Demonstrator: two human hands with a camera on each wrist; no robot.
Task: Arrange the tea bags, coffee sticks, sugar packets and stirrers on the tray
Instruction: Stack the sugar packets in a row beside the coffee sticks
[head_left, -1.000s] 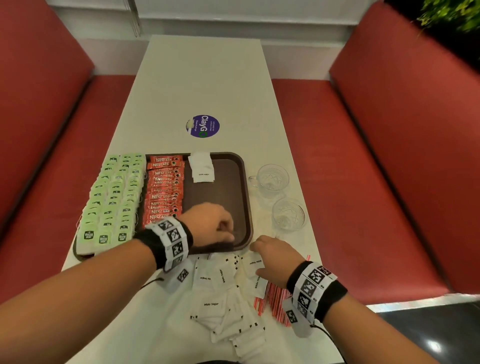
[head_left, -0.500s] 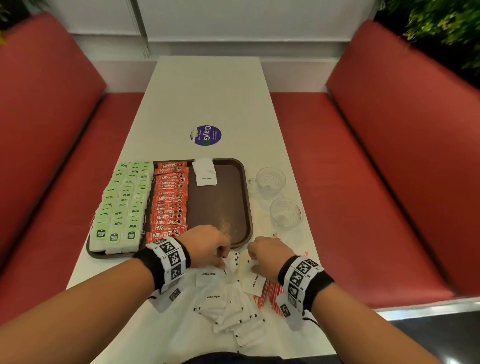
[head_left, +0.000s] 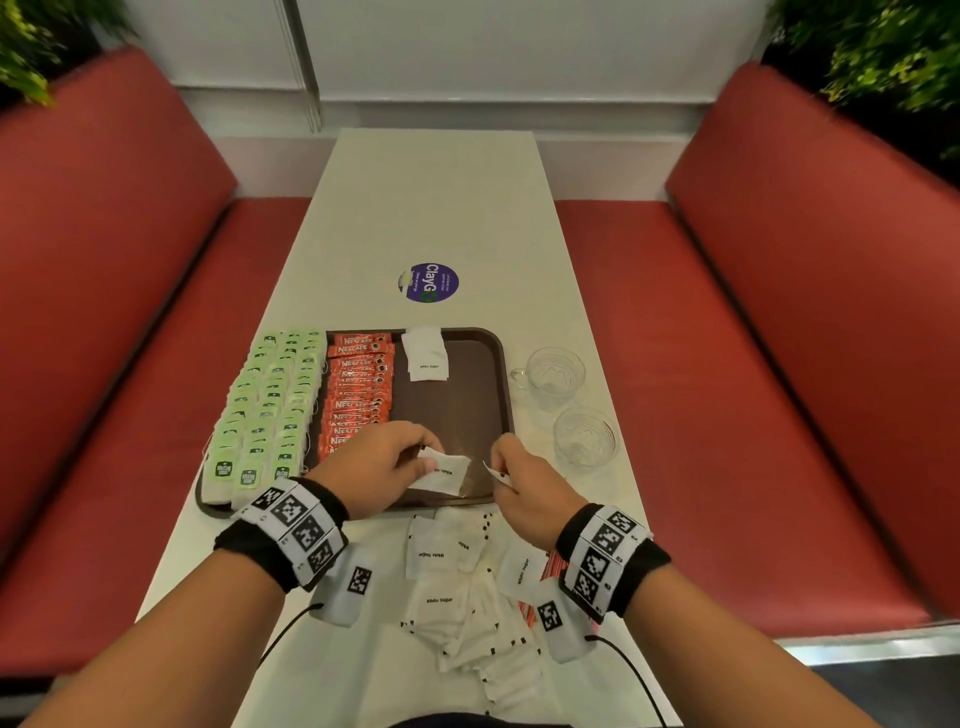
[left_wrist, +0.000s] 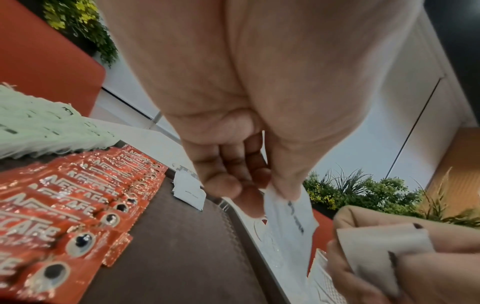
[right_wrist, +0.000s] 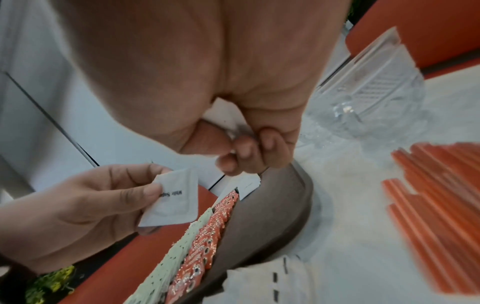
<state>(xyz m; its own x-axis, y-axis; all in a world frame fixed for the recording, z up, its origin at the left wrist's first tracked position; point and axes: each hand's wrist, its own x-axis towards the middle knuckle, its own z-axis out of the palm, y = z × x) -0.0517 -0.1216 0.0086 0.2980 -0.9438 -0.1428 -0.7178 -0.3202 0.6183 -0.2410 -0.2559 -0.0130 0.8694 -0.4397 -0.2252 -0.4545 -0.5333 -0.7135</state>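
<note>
I work across the scene from left to right. The tea bags (head_left: 265, 410) fill the left of the tray (head_left: 496, 358), the coffee sticks (head_left: 358, 389) form the next column, and a small stack of sugar packets (head_left: 426, 353) lies at the far end of the bare brown section.

My left hand (head_left: 374, 467) pinches one sugar packet (head_left: 441, 470) by its edge between thumb and fingertips, above the tray's near rim. My right hand (head_left: 524, 488) is curled round a second packet (head_left: 496, 474), just beside the first.

I judge these packets light, thin and limp, with loose contents that shift. I should grip at a sealed edge or corner, lightly, to avoid a tear. The loose packets (head_left: 457, 587) on the worktop (head_left: 431, 208) overlap, so I may lift two at once.

The head view shows the full layout and the two glass cups (head_left: 566, 400). Only the right wrist view shows the orange stirrers (right_wrist: 436, 205) clearly, on the worktop beside the tray. The left wrist view shows the thumb-to-finger pinch from below.
</note>
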